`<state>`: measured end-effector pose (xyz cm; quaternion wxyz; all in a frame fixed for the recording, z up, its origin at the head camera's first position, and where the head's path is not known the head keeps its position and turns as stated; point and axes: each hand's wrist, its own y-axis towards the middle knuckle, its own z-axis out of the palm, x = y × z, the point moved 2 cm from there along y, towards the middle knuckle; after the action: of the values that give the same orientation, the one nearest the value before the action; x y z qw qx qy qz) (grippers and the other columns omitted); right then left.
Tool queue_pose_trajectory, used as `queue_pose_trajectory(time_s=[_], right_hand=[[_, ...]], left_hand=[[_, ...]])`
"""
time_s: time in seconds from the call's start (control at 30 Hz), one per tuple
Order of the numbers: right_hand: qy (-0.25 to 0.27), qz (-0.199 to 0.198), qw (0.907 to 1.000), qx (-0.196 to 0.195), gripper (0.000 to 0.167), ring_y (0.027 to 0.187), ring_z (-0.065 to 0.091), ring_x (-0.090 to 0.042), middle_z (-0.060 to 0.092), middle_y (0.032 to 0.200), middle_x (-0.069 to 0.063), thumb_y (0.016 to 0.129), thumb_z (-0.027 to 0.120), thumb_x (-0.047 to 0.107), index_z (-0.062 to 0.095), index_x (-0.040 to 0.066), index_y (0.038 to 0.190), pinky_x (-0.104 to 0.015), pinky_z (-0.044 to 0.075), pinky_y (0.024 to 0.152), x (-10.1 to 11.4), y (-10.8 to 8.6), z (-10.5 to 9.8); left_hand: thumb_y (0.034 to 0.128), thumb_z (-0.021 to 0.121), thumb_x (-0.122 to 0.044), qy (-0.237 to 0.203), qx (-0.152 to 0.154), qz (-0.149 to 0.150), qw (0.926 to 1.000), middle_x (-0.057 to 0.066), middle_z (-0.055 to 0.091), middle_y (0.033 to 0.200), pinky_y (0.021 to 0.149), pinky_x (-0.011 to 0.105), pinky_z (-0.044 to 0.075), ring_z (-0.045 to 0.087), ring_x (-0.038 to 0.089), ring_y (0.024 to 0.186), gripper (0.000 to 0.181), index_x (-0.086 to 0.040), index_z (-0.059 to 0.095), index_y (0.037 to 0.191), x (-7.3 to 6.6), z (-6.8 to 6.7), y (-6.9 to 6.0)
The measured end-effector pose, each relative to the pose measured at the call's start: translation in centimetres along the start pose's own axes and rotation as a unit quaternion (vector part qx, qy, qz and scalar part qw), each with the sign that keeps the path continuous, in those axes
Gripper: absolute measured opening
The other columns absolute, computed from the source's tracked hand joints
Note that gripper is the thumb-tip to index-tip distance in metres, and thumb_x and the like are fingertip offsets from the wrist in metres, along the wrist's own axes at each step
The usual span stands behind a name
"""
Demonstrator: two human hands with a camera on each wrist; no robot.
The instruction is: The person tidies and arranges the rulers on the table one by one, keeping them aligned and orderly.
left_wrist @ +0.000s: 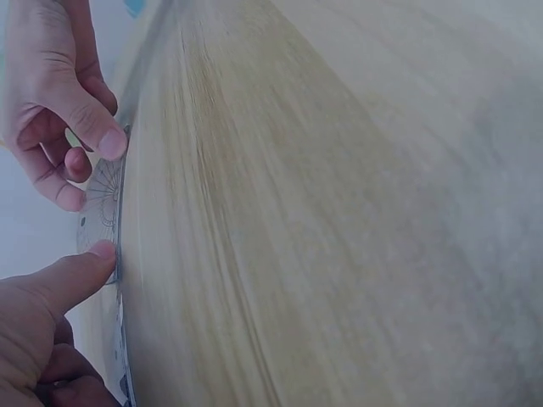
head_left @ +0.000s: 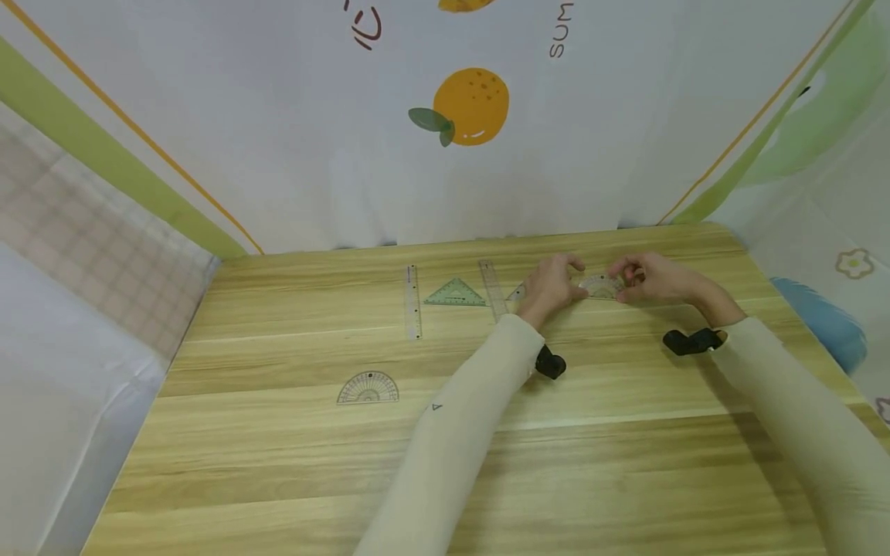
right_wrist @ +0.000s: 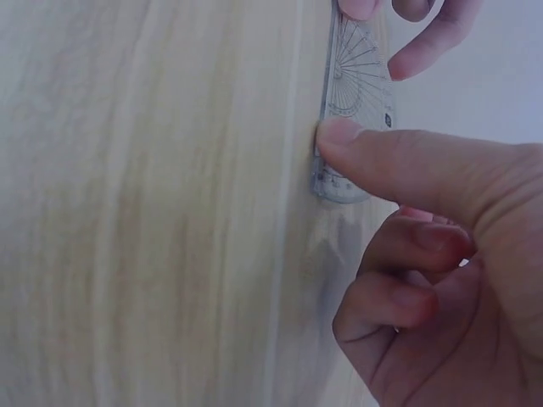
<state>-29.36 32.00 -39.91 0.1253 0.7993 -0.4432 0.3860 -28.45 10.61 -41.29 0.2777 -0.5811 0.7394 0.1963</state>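
A clear protractor [head_left: 601,287] lies flat toward the back right of the table, its straight edge nearest me. My left hand [head_left: 552,286] is at its left end, thumb on the straight edge and a finger by the arc. At the right end, my right hand [head_left: 657,279] holds it the same way; in the right wrist view the right thumb [right_wrist: 344,136] presses on the corner. Partly hidden behind my left hand is a clear set square [head_left: 517,293]. Both hands also show in the left wrist view around the protractor [left_wrist: 103,199].
Left of my hands lie a clear ruler [head_left: 490,279], a green set square [head_left: 455,293] and another clear ruler [head_left: 413,301]. A second protractor [head_left: 368,388] sits nearer the front left. A white printed cloth [head_left: 334,154] hangs along the wooden table's [head_left: 278,455] back edge.
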Motion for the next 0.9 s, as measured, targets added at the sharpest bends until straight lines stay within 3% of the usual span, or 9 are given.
queue_pose_trajectory(time_s=[0.37,0.9], right_hand=[[0.013,0.003,0.9998,-0.013,0.040,0.080,0.047,-0.021,0.050,0.095,-0.015,0.089,0.078,-0.001,0.053,-0.010,0.119,-0.028,0.043,0.067,-0.27,0.00,0.09],[-0.028,0.019,0.9994,0.000,0.018,0.070,0.046,-0.017,0.051,0.080,-0.006,0.093,0.077,0.013,0.065,0.000,0.097,-0.029,0.039,0.063,-0.36,-0.51,-0.19]], left_hand=[[0.0851,0.086,-0.031,0.010,0.018,0.002,0.9998,-0.014,0.069,0.103,0.077,0.032,0.048,0.062,0.008,0.094,0.019,-0.024,0.077,0.100,-0.03,-0.02,0.22],[0.0877,0.084,-0.031,0.012,0.026,-0.008,0.9995,-0.015,0.064,0.087,0.072,0.032,0.047,0.057,0.005,0.078,0.011,-0.025,0.075,0.084,-0.17,-0.12,0.23]])
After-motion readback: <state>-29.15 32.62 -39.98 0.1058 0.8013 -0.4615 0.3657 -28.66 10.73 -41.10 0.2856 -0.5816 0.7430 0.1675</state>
